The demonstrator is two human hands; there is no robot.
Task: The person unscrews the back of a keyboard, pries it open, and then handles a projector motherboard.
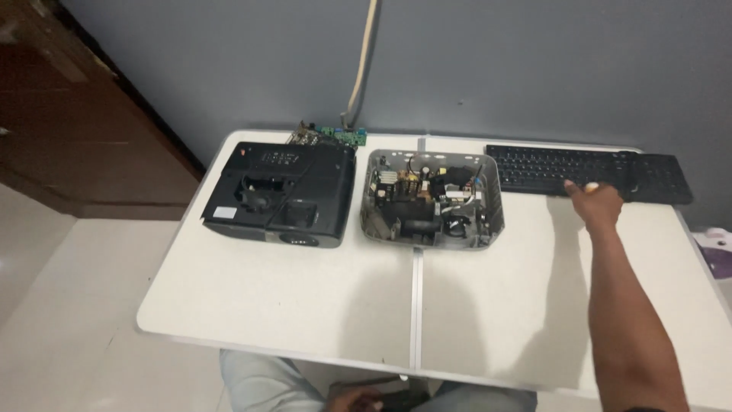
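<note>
The right hand (597, 201) reaches across the white bench (305, 305), fingers closed on a small white object (592, 187) at the black keyboard's (587, 169) near edge. The left hand (358, 398) rests below the bench, grip unclear.

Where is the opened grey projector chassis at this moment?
In the head view, the opened grey chassis sits at the table's far middle, between the black projector on its left and the black keyboard on its right.
</note>
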